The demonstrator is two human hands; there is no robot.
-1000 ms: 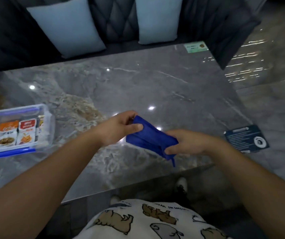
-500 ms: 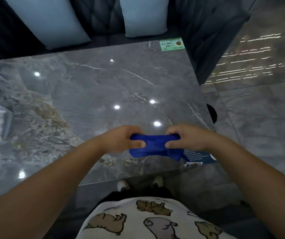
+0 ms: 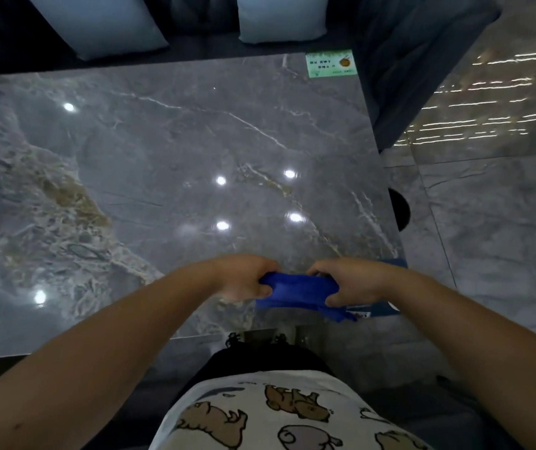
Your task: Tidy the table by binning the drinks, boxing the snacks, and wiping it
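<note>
The blue cloth is gripped at each end by the left hand and right hand, just above the table near its right corner. It should be folded flat before wiping outward in overlapping strokes.

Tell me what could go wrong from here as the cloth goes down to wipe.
1. Both hands, left hand and right hand, hold the blue cloth bunched; wiping like that may cover little of the table.
2. The dark card lies at the near right corner, partly under the cloth; a wipe there could sweep it off.
</note>
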